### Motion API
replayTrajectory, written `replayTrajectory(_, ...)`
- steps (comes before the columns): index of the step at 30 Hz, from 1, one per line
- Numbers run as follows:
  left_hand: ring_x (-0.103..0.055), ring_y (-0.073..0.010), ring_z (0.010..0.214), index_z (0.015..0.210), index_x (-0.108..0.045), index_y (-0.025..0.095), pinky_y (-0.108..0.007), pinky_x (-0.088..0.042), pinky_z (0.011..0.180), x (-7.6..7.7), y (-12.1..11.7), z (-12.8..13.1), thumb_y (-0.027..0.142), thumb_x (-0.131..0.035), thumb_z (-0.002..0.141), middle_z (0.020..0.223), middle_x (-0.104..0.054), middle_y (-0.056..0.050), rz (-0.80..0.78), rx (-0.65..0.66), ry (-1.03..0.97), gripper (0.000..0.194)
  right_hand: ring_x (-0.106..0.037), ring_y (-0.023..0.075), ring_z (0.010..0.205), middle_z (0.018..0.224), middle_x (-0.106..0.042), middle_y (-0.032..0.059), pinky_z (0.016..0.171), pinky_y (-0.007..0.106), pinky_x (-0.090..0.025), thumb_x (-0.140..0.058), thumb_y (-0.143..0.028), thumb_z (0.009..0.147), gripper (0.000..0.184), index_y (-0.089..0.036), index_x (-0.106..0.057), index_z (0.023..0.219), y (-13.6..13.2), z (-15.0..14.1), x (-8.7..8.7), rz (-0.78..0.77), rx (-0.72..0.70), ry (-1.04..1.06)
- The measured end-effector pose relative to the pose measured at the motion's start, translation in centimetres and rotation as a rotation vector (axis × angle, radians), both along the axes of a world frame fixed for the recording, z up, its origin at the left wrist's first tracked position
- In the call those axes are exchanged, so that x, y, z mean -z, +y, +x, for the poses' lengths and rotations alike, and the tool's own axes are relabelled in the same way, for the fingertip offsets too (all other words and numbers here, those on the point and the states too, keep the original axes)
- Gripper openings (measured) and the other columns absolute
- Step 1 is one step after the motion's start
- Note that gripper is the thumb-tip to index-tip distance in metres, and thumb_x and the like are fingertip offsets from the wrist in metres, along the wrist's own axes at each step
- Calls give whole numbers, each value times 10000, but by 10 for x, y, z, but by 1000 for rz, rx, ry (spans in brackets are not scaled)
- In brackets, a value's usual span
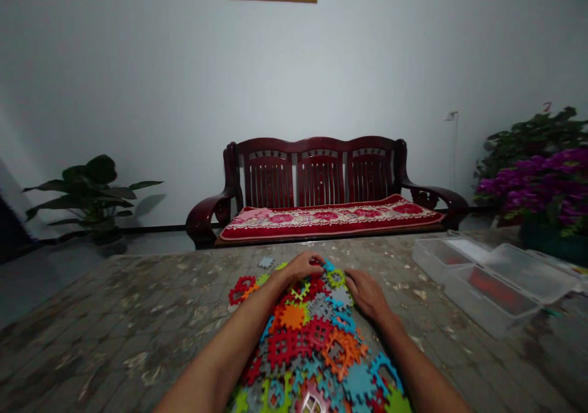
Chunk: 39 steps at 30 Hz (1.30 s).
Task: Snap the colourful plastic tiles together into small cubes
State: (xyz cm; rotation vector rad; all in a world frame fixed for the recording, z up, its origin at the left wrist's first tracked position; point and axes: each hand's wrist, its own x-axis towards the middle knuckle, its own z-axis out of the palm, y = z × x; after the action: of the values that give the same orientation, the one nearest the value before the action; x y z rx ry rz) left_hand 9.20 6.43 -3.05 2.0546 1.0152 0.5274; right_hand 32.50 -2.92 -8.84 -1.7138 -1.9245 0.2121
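Observation:
A heap of toothed plastic building pieces (294,344) in red, orange, green, blue and grey spreads across the table in front of me. My left hand (304,266) reaches over the far end of the heap, its fingers bent and apart above some red pieces (316,285). Along the far right edge of the heap lies my right hand (367,293), its fingertips beside a green ring-shaped piece (337,277) and a grey piece. Part of its fingers is hidden. Neither hand visibly lifts a piece. An orange piece (293,316) lies between my forearms.
One grey piece (265,262) lies apart beyond the heap. On the right stands an open clear plastic box (487,303) with red things inside, near purple flowers (542,186). A wooden bench (319,177) with a red patterned cover is behind the stone-patterned table (138,321).

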Motion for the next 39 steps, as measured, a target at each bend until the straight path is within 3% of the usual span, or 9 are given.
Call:
replayTrajectory(5,-673,-193,895,1209,-745,137,-319,-543,878,-14,-31,3,301,-668,806,1001,-776,-58,-27,94,-35,443,-633,282,1263,1329,-720,137,1119,417,-432,-381,-342,995,484,-185,-712,1311,2,7,1,0,25,60)
replayTrajectory(8,-677,-235,1093,1287,-726,178,-362,-508,1024,-31,-51,-12,388,-650,854,1237,-761,-80,13,171,-69,487,-612,282,1305,1378,-694,147,1146,419,-417,-360,-384,1007,522,-168,-692,1347,3,12,2,-14,56,102)
replayTrajectory(12,-608,-270,1306,1374,-675,192,-407,-414,1170,-38,-70,-72,478,-503,949,1424,-682,-95,120,-81,-132,541,-580,279,1353,1437,-659,142,1185,436,-387,-339,-416,1016,560,-160,-653,1403,2,15,5,-32,72,140)
replayTrajectory(14,-565,-279,1373,1391,-662,197,-429,-364,1216,-26,-75,-116,510,-441,976,1467,-653,-98,185,-252,-98,565,-568,278,1369,1461,-643,134,1199,450,-374,-336,-429,1020,570,-166,-631,1430,2,15,7,-43,68,139)
replayTrajectory(17,-411,-285,1511,1430,-633,247,-497,-262,1270,6,-82,-178,515,-383,995,1558,-576,-74,268,-494,89,568,-561,286,1378,1480,-631,120,1203,490,-369,-344,-448,1022,572,-187,-605,1458,2,12,8,-36,28,98)
replayTrajectory(20,-362,-309,1542,1485,-584,299,-581,-210,1266,37,-90,-210,538,-361,1007,1589,-542,-79,167,-629,355,579,-556,299,1384,1491,-623,115,1203,525,-365,-343,-460,1025,571,-207,-592,1473,0,8,7,-8,-31,30)
replayTrajectory(25,-353,-300,1546,1526,-543,286,-573,-190,1271,56,-96,-195,521,-305,1026,1624,-492,-98,161,-610,422,602,-562,305,1382,1482,-633,98,1204,535,-370,-362,-467,1018,567,-227,-598,1475,-4,5,2,-16,-97,-28)
replayTrajectory(30,-392,-257,1526,1479,-588,276,-528,-211,1280,55,-90,-166,479,-299,1033,1583,-545,-77,173,-606,294,569,-582,292,1364,1455,-657,78,1197,511,-393,-381,-453,1012,538,-251,-627,1445,-8,6,-4,-21,-118,13)
replayTrajectory(39,-397,-282,1532,1381,-682,236,-503,-267,1268,51,-87,-144,457,-381,1004,1567,-562,-112,172,-656,181,530,-591,279,1347,1434,-669,92,1194,488,-397,-363,-460,1017,542,-232,-651,1416,-7,8,-2,-26,-109,33)
